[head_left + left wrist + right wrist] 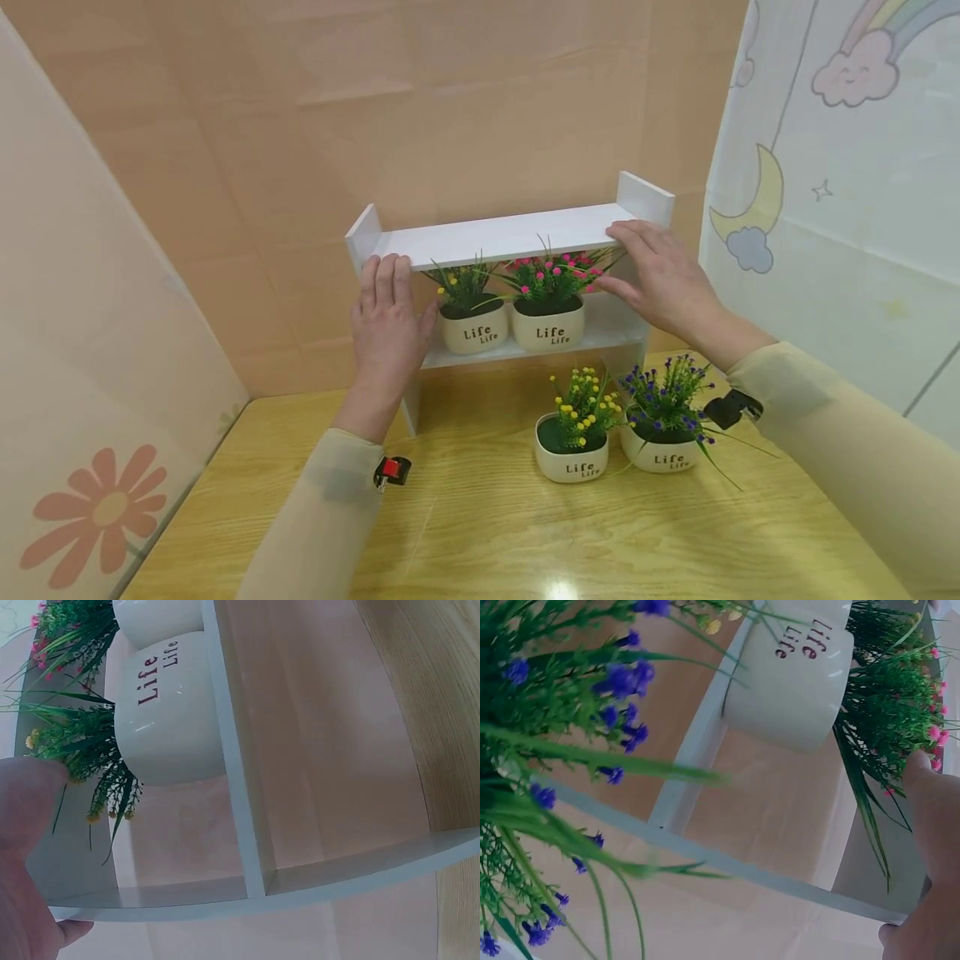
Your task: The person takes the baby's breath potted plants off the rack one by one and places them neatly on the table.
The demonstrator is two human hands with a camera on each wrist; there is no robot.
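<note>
A white two-tier shelf (495,237) stands at the back of the wooden table. My left hand (390,325) grips its upper left front corner, fingers over the top board and thumb lower down. At the right end, my right hand (663,275) holds the top board, fingers above and thumb below. Between the hands, on the middle board, are a cream pot with yellow flowers (474,329) and a cream pot with pink flowers (549,327). In the right wrist view, the thumb (922,776) is close to the pink flowers.
In front of the shelf, on the table (465,533), stand a pot with yellow flowers (572,462) and a pot with purple flowers (663,454). The purple one is below my right forearm. Cloth backdrops (487,108) enclose the back and sides.
</note>
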